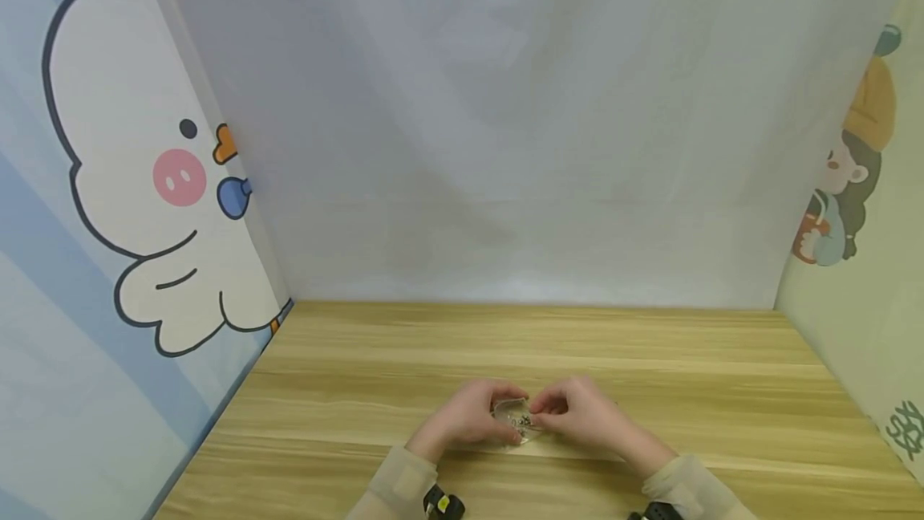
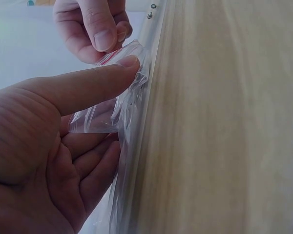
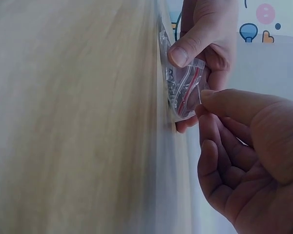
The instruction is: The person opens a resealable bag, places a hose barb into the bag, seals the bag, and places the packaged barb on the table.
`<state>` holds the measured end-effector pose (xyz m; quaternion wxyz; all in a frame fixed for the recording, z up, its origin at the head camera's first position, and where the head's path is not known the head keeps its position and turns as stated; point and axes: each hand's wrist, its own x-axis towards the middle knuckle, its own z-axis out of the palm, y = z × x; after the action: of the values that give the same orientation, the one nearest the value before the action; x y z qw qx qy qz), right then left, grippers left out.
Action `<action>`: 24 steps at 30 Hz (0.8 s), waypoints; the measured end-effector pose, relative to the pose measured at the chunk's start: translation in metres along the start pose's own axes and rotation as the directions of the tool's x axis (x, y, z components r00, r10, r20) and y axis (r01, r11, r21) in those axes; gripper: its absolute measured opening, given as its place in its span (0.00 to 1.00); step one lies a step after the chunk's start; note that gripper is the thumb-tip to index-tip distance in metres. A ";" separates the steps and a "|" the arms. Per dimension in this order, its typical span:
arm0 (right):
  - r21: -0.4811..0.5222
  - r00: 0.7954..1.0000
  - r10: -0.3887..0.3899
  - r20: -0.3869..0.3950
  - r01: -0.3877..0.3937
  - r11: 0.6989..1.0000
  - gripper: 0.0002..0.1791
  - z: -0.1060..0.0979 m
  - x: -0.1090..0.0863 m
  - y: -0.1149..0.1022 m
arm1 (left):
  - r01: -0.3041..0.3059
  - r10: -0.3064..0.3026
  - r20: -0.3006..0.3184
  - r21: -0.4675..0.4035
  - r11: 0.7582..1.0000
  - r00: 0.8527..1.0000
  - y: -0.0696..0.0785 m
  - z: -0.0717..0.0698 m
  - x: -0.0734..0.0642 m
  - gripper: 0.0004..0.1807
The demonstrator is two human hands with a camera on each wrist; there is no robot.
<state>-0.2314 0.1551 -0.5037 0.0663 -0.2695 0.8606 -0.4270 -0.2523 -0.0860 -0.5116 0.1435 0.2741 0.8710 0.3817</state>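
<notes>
A small clear zip bag (image 1: 509, 408) with a red line along its seal is between the hands, low over the table. Small shiny metal pieces (image 1: 523, 421) show through its plastic; their exact kind is too small to tell. My left hand (image 1: 472, 414) holds the bag from the left, thumb on one side and fingers on the other. From the right, my right hand (image 1: 583, 416) pinches the bag's edge by the seal between thumb and index finger. In the right wrist view the bag's mouth (image 3: 196, 83) bulges between the two hands.
Two tiny metal pieces (image 2: 150, 13) lie on the wooden table (image 1: 361, 359) beyond the right hand in the left wrist view. A pale backdrop (image 1: 505, 143) rises behind the table, with printed cartoon panels (image 1: 144, 183) at the sides.
</notes>
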 end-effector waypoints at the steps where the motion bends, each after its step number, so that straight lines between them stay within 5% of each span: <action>1: -0.002 1.000 0.001 0.001 -0.001 1.000 0.03 0.000 0.000 0.000 | 0.001 -0.001 0.000 -0.002 1.000 1.000 -0.001 0.000 0.000 0.34; 24: 0.045 0.996 0.084 -0.038 -0.082 0.996 0.07 -0.021 -0.013 0.008 | 0.000 0.000 -0.009 0.002 1.000 1.000 -0.004 0.001 0.001 0.34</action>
<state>-0.2308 0.1806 -0.4984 0.0724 -0.2233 0.8629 -0.4476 -0.2541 -0.0869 -0.5151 0.1392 0.2722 0.8720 0.3822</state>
